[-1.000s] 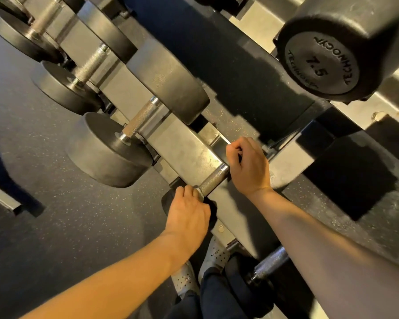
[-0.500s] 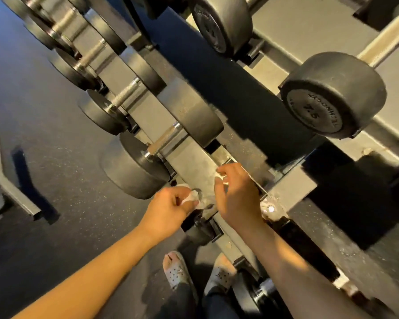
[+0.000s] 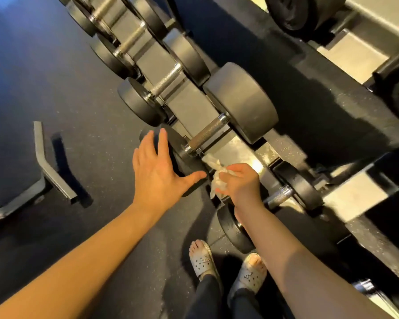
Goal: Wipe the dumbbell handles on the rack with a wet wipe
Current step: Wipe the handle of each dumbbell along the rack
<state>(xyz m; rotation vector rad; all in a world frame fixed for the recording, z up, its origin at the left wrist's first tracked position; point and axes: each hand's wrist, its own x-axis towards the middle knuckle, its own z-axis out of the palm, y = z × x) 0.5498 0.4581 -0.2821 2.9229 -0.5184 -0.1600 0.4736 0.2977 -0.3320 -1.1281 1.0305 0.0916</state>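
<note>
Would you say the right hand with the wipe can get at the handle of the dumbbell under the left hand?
Probably yes. The right hand grips the wet wipe close to that handle, which lies bare between its heads; the open left hand covers only the front head.

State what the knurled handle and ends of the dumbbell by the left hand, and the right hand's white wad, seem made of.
Knurled silver dumbbell handle: metal, likely steel; cross-hatched grip, shiny collars.
Dark grey round dumbbell end: probably rubber-coated; matte surface.
Crumpled white wipe: thin soft fabric or paper; limp wrinkled folds.
</note>
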